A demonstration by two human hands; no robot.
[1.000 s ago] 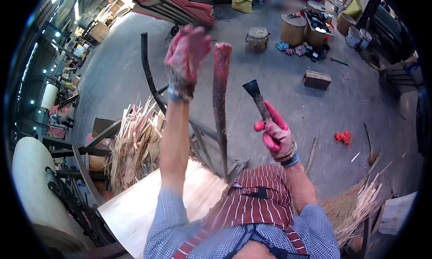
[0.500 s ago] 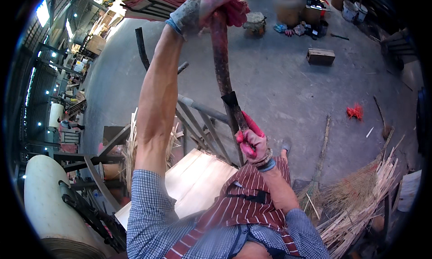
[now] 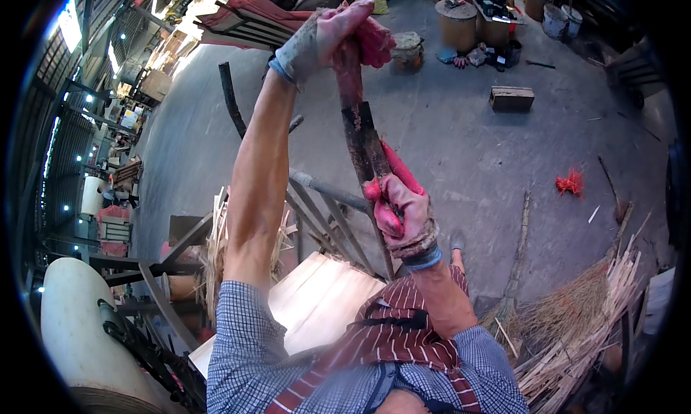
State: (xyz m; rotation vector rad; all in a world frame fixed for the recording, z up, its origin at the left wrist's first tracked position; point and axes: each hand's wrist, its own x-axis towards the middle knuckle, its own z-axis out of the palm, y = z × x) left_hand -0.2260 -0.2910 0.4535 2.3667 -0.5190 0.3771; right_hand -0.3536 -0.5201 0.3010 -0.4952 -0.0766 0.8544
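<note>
High in the view, my left hand (image 3: 344,38), in a grimy pink and grey glove, is closed round the top of a long, dark, red-stained bar (image 3: 349,86). The bar runs down toward my body, its lower part passing behind my right hand. My right hand (image 3: 404,211), in a matching pink glove, is wrapped round a dark hand tool (image 3: 374,153) with a broad, flat black end, like a scraper. That black end lies against the bar below my left hand. Part of the tool is hidden inside my right fist.
Pale wooden boards (image 3: 320,299) lie by a metal frame (image 3: 327,187) in front of me. A large pale roll (image 3: 83,320) stands at left. Twig brooms (image 3: 568,302) and wood strips (image 3: 576,349) lie at right. Farther off are a wooden box (image 3: 512,99) and red twine (image 3: 570,183).
My right hand has pushed the scraper-like tool up along the bar, toward my left hand. My left hand keeps its grip and has dropped slightly in the picture.
</note>
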